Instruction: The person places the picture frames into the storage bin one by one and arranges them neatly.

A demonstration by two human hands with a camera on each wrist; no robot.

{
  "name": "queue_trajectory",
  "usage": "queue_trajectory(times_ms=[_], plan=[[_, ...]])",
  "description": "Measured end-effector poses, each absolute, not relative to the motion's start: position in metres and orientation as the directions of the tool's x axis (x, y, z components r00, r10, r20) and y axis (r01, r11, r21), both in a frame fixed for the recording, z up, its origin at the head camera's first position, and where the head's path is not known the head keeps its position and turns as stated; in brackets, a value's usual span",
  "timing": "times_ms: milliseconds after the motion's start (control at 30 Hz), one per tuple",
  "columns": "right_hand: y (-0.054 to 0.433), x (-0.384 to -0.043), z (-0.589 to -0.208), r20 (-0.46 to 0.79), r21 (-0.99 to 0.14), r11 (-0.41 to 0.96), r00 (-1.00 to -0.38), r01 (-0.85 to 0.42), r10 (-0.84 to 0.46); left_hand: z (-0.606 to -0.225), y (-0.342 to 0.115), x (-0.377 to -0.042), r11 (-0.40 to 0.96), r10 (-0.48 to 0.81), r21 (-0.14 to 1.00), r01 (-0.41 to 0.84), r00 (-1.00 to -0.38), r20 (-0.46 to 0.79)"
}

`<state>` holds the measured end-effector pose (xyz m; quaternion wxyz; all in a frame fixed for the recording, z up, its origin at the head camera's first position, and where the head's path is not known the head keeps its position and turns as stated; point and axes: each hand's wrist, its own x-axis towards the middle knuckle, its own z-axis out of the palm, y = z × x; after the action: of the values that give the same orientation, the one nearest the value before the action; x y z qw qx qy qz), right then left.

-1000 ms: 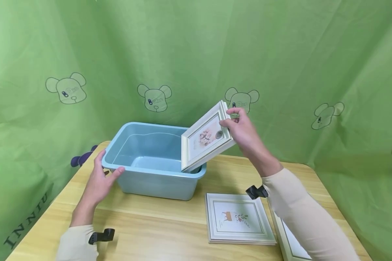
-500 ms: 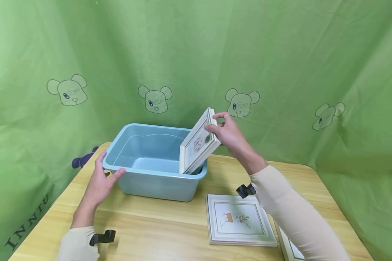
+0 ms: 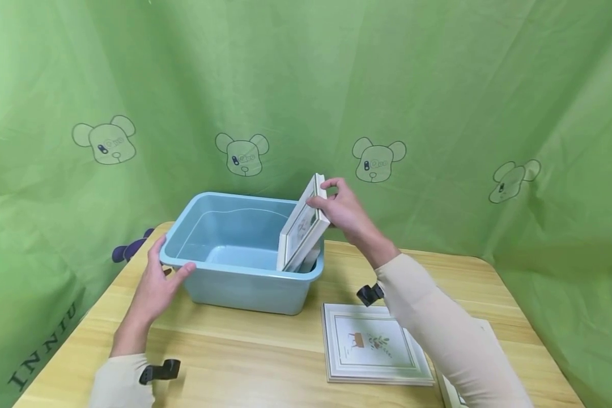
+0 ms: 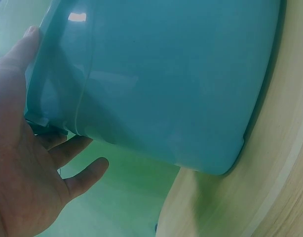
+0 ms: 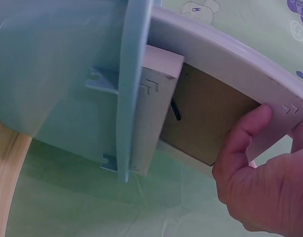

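My right hand pinches the upper right edge of a white picture frame, thumb on its front. This frame leans steeply at the right end of a blue plastic basin, its lower part inside. In the right wrist view, its brown backing shows, with a finger against it. Beside it, another white frame's edge stands inside the basin wall. My left hand grips the basin's left front corner by the rim. In the left wrist view, the thumb lies along the rim and the other fingers are beneath.
A white frame with an orange and leafy print lies flat on the wooden table, apparently atop another. Farther right, a frame is partly hidden by my right sleeve. A green curtain hangs behind; something purple shows past the left edge.
My right hand has moved left and slightly down with the picture frame, which now stands steeper and deeper toward the basin's right end. The left hand has stayed at its corner.
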<state>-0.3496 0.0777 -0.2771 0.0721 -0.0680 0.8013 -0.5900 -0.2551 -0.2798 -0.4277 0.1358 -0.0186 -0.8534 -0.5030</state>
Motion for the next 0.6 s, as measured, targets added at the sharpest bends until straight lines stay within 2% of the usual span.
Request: queue_trajectory(times_ms=[367,600], plan=[[0.067,-0.360,-0.294,-0.049,-0.861,0.508,-0.989,-0.031,-0.142,-0.429,-0.279,-0.256,0.496,-0.109,0.852,0.164,-0.962,0.249],[0.062,-0.362,-0.298,0.012,-0.693,0.716,-0.994,-0.088,-0.110,-0.429,-0.279,-0.256,0.492,-0.113,0.854,0.166,-0.961,0.252]])
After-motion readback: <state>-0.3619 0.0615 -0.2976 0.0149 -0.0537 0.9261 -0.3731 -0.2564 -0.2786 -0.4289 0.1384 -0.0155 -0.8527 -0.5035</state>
